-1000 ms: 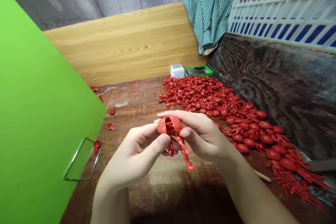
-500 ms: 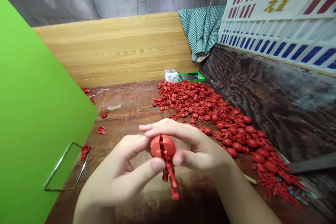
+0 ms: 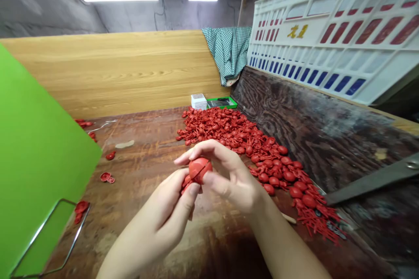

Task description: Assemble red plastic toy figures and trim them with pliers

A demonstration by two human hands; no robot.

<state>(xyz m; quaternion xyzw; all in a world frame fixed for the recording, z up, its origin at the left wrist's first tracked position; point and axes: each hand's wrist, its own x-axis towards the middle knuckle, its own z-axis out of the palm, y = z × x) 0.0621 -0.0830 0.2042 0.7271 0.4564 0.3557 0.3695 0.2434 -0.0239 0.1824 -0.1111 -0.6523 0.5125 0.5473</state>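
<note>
Both hands meet over the middle of the wooden table around one small red plastic ball-shaped piece. My right hand pinches its rounded top between thumb and fingers. My left hand grips it from below with thumb and forefinger, and red stems of the piece poke out under that thumb. A long heap of similar red plastic parts lies just right of my hands, running from the back of the table toward the front right.
A green board with a wire frame stands on the left. Loose red bits lie scattered on the left. A light wooden panel closes the back, a dark panel the right. A white box and green tray sit at the back.
The split red ball with its stem hanging down has been closed up between my fingers; the stem now hardly shows. The view has tilted up and shifted right.
</note>
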